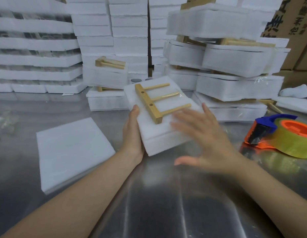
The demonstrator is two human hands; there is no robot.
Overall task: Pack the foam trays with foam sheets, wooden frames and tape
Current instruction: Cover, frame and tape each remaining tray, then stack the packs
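Right hand [206, 138] motion-blurred, left hand [132, 133] with fingers hidden beneath the foam tray [159, 136], tape dispenser [285, 134] cut by the right edge

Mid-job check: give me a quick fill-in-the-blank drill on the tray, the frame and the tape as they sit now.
1. The wooden frame on the foam tray has ____ dowels.
2. The left hand grips the tray's edge; the right hand holds ____.
3. The tape dispenser sits on the table to the tray's ____.
Missing words: three; nothing; right.
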